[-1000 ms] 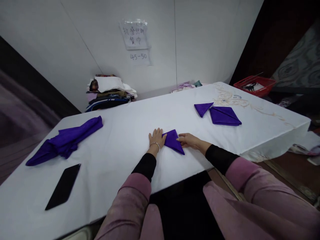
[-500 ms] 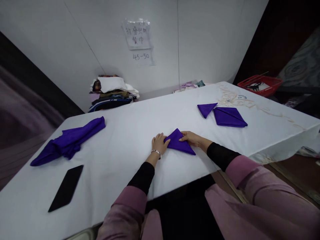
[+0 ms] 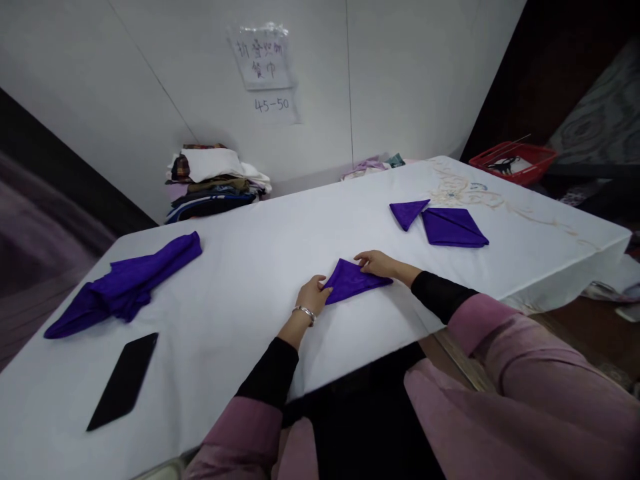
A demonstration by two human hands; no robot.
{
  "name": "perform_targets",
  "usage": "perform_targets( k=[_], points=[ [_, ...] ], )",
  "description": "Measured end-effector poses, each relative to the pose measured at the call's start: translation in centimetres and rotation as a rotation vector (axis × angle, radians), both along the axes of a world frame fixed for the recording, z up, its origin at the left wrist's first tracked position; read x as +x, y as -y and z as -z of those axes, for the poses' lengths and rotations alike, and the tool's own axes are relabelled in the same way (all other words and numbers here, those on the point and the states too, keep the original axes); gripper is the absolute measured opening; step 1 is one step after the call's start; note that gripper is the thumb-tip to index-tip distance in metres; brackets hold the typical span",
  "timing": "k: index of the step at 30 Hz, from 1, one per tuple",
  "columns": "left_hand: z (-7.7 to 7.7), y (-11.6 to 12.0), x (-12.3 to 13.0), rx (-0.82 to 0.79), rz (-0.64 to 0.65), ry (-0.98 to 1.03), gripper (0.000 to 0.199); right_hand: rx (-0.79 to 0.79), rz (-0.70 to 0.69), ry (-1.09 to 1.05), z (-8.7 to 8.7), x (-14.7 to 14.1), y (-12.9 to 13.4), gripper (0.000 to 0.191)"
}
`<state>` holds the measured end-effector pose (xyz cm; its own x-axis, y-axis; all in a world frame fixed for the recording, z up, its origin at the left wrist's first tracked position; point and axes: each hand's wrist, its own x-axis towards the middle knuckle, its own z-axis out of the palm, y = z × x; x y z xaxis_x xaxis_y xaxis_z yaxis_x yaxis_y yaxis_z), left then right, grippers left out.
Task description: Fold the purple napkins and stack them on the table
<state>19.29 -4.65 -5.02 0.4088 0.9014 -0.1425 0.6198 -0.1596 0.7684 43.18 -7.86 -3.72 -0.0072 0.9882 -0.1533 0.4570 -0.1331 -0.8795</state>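
A purple cloth napkin (image 3: 347, 281), folded into a triangle, lies on the white tablecloth (image 3: 260, 267) in front of me. My left hand (image 3: 311, 297) pinches its left corner, thumb on top. At the upper right edge, my right hand (image 3: 379, 264) grips the cloth between thumb and fingers; some fingertips are hidden. Farther back on the right are a small folded purple triangle (image 3: 409, 213) and a larger folded purple napkin (image 3: 454, 227), lying side by side. A loose heap of purple cloth (image 3: 127, 283) rests at the left.
A black phone-like slab (image 3: 123, 380) lies at the front left. Stacked clothes (image 3: 215, 180) stand behind the table by the wall, and more fabric (image 3: 370, 168) is at the back. A red basket (image 3: 535, 163) holding black-handled scissors stands at the far right. Handwritten paper (image 3: 265, 67) hangs on the wall.
The folded napkin has turned, so its long lower edge now slopes up toward the right. My right hand has moved up along its edge; my left hand keeps the left corner. The view has shifted slightly.
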Motion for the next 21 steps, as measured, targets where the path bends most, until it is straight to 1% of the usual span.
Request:
perform_targets(
  k=[2,4,6,8,10,11,13,17,21],
  points=[
    [0.2,0.3,0.1,0.120,-0.005,-0.121,0.034,0.114,0.054,0.190,0.7,-0.3,0.2,0.039],
    [0.4,0.7,0.2,0.181,-0.006,-0.180,0.035,0.249,0.058,0.304,0.8,-1.0,0.9,0.038],
    [0.5,1.1,0.3,0.245,-0.009,-0.224,0.036,0.381,-0.015,0.439,0.6,-2.2,1.9,0.040],
    [0.5,1.3,0.3,0.310,-0.005,-0.263,0.035,0.436,-0.153,0.556,0.6,-3.6,3.0,0.049],
    [0.6,1.5,0.2,0.353,0.001,-0.286,0.035,0.437,-0.277,0.663,1.0,-4.7,4.0,0.063],
    [0.6,1.5,0.2,0.361,0.001,-0.290,0.035,0.428,-0.311,0.708,1.3,-4.9,4.5,0.068],
    [0.5,1.5,0.1,0.360,0.001,-0.291,0.035,0.405,-0.330,0.769,2.1,-4.8,5.5,0.073],
    [0.4,1.5,0.0,0.318,0.002,-0.290,0.035,0.349,-0.286,0.796,3.4,-2.2,7.6,0.074],
    [0.4,1.3,0.0,0.275,-0.005,-0.284,0.036,0.307,-0.260,0.797,3.6,1.0,10.1,0.071]
  ],
)
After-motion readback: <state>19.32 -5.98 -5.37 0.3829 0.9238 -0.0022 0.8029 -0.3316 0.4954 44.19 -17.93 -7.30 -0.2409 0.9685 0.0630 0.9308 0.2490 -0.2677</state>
